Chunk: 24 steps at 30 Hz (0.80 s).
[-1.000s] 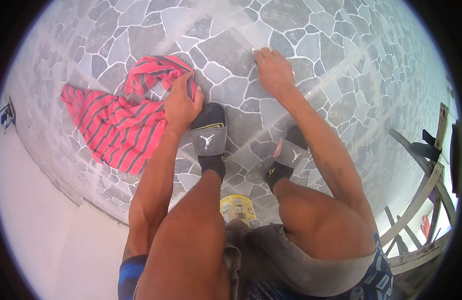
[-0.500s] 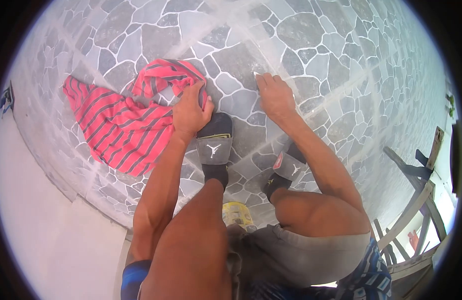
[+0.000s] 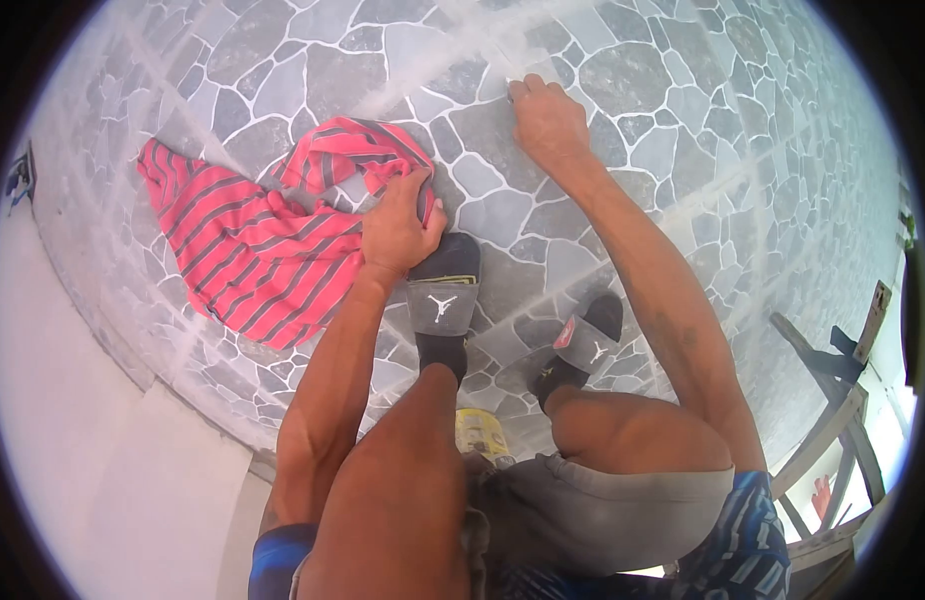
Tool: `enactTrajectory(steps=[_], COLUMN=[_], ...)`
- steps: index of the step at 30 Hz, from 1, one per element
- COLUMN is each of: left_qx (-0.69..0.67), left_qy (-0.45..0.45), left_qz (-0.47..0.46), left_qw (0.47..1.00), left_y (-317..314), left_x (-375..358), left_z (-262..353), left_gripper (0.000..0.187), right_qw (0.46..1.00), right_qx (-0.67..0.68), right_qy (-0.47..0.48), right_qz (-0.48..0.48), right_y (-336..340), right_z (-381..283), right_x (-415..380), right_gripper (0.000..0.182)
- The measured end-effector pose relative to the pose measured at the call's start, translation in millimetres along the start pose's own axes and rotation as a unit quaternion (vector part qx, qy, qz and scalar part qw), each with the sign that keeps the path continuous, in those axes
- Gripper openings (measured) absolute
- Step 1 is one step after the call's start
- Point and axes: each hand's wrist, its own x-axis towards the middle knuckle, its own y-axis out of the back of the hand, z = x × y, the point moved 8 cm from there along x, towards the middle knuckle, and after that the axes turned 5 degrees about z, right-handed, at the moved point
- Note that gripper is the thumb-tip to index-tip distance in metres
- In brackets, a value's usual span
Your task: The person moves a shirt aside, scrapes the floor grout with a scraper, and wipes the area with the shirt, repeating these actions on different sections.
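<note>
A pink-red cloth with dark stripes [image 3: 268, 250], perhaps a shirt, lies crumpled on the stone-patterned floor [image 3: 623, 80]. My left hand [image 3: 395, 228] is closed on the cloth's right end, just ahead of one slide sandal [image 3: 445, 305]. Farther forward and to the right, my right hand [image 3: 551, 128] is closed with its fingertips down at the floor, on a pale joint between the grey stones. Something small may be pinched in those fingers, but I cannot make it out.
Between my legs stands a yellow-and-white bucket [image 3: 480, 432]. The other slide sandal [image 3: 590, 340] is under my right leg. A wooden frame [image 3: 833, 420] rises at the right edge, and a pale wall [image 3: 113, 430] runs along the left.
My right hand has moved forward, away from me, along the floor. My left hand stays on the striped cloth; the whole view has shifted slightly.
</note>
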Motion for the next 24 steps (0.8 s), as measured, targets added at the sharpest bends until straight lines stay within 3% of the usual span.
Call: enactTrajectory(steps=[1, 5, 8, 15, 16, 19, 20, 24], left_qx=[0.001, 0.013, -0.004, 0.002, 0.002, -0.004, -0.009, -0.014], left_qy=[0.004, -0.004, -0.019, 0.028, 0.023, 0.009, 0.008, 0.018], left_qz=[-0.002, 0.006, 0.016, -0.035, -0.028, -0.01, -0.005, -0.008], left_qw=[1.0, 1.0, 1.0, 0.999, 0.999, 1.0, 1.0, 1.0], left_y=[-1, -2, -1, -3, -2, -2, -1, 0], left_x=[-2, -2, -2, -2, -2, -1, -1, 0], left_z=[0, -1, 0, -3, -3, -4, -2, -1], left_gripper=[0.046, 0.047, 0.047, 0.047, 0.047, 0.046, 0.046, 0.046], right_qw=[1.0, 1.0, 0.999, 0.998, 0.997, 0.999, 0.997, 0.993], right_qx=[0.004, 0.007, -0.012, -0.009, -0.009, -0.007, -0.012, -0.034], right_qy=[0.0, 0.014, 0.042, 0.059, 0.066, 0.036, 0.058, 0.108], right_qz=[0.007, -0.02, 0.026, -0.013, 0.03, 0.029, 0.058, 0.018], right_y=[4, -1, 0, -4, 0, -1, 3, -9], right_z=[-1, -18, -5, -30, -21, -11, -17, -44], right_x=[0, -26, 31, 12, 32, 71, 61, 25], right_gripper=[0.011, 0.012, 0.01, 0.011, 0.01, 0.009, 0.007, 0.006])
